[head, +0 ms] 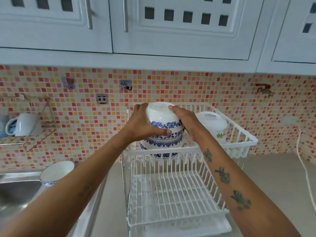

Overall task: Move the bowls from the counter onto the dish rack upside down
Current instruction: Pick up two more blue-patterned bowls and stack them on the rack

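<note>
— Head view: where was the bowl [162, 117]?
— Upside down atop a stack [162, 142] on the rack's [239, 134] upper tier. My left hand [145, 124] and right hand [184, 122] were both closed round its sides.
— Others?
— A white bowl [212, 124] just beside it; one [57, 171] upright by the sink [18, 190].

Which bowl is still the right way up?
The blue-rimmed bowl on the counter beside the sink; every bowl on the dish rack is upside down.
</note>
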`<state>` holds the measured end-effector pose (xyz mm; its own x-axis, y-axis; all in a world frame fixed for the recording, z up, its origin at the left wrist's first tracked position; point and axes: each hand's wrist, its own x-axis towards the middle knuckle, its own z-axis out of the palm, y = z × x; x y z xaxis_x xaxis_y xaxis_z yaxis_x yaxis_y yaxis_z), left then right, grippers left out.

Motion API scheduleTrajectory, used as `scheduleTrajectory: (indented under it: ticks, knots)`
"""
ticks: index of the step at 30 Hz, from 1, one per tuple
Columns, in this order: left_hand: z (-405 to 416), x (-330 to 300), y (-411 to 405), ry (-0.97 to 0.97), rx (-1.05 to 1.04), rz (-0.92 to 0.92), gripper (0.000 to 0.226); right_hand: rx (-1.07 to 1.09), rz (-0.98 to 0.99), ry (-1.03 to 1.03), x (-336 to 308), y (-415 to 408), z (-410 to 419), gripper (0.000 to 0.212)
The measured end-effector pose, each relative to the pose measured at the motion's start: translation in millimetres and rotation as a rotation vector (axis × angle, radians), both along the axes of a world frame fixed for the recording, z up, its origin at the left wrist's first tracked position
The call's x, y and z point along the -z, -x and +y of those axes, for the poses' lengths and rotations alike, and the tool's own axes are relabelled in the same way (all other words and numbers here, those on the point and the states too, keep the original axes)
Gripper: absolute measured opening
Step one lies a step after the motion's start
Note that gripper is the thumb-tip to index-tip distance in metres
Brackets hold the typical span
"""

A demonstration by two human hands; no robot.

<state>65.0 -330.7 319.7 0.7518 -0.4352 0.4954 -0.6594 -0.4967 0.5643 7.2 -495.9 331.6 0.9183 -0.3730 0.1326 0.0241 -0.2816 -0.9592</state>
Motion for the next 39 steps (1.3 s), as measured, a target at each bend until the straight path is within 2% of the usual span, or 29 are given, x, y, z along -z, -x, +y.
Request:
scheduleTrajectory:
  ticks: [3,8,15,21,32,37,39]
  knots:
    - [-3,6,-3,-0.05,0.019,-0.028,0.116,0.021,0.038,-0.014,8,-8,-2,0.055]
    - [-6,12,-7,-0.127,0.024,-0.049,0.119,0.013,0.063,-0.02,15,-11,-7,0.039]
    - [-10,17,-12,-0.283,0.014,0.003,0.131,0.039,0.082,0.079,26,-17,-12,0.039]
    - [-13,19,-14,-0.378,0.001,0.032,0.129,0.037,0.157,0.139,30,-19,-12,0.046]
    - [-12,17,-11,-0.404,-0.003,0.077,0.133,0.033,0.2,0.142,28,-18,-8,0.06]
    - [-9,18,-10,-0.386,0.025,0.093,0.133,0.035,0.225,0.167,29,-19,-7,0.045]
    - [-4,16,-7,-0.332,0.063,0.114,0.13,0.045,0.194,0.169,29,-20,-6,0.045]
